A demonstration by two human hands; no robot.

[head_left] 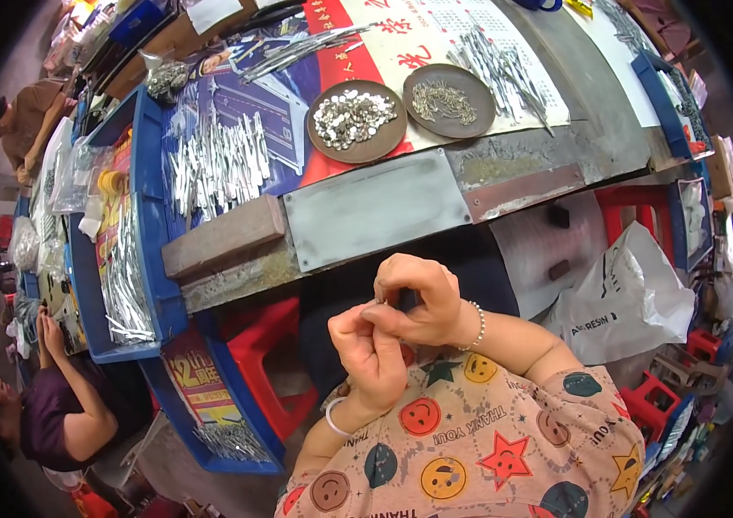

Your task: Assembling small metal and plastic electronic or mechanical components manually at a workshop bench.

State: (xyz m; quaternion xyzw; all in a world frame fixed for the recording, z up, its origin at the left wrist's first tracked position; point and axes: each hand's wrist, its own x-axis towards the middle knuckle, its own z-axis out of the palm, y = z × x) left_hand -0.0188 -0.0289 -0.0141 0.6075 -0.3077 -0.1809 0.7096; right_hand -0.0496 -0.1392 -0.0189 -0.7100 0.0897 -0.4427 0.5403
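My left hand and my right hand meet in front of the table's near edge, over my lap. Fingertips on both sides are pinched together, and whatever they hold is too small and too covered to make out. Beyond them on the table lies a pale metal plate. Farther back, a brown dish bears a heap of small shiny silver discs. To its right, a second brown dish contains small thin metal pieces.
Slim silver metal pieces lie left on the table, others at right. A stone-like block sits along the near edge. Blue trays stand at left, with a red stool below. At right hangs a white bag. Another person sits at left.
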